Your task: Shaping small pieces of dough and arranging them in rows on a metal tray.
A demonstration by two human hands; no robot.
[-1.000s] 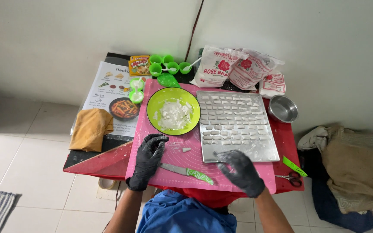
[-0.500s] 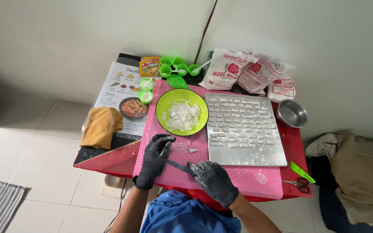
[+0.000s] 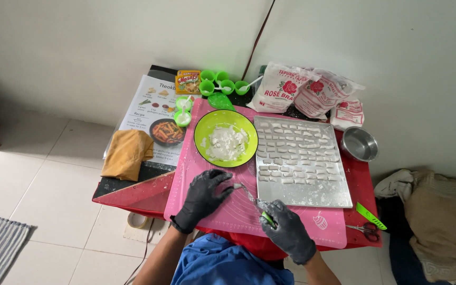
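Both my hands wear black gloves. My right hand [image 3: 287, 229] is closed on the green handle of a knife [image 3: 252, 199], whose blade points up-left over the pink mat [image 3: 238, 214]. My left hand [image 3: 202, 198] lies on the mat with fingers spread, its fingertips touching a small white dough piece [image 3: 237, 186] at the knife's tip. Just beyond stand a green bowl [image 3: 201, 132] holding white dough and a metal tray [image 3: 344, 198] lined with several rows of cut white pieces.
A small steel bowl [image 3: 359, 143] and flour bags [image 3: 304, 89] sit at the right and back. Green cups [image 3: 217, 83], a recipe sheet [image 3: 154, 113] and a yellow cloth [image 3: 127, 154] lie left. Scissors [image 3: 365, 228] and a green tool [image 3: 370, 215] rest near the front right edge.
My right hand left the tray's front edge, took hold of the knife lying on the mat and raised it toward the dough piece. My left hand shifted slightly right.
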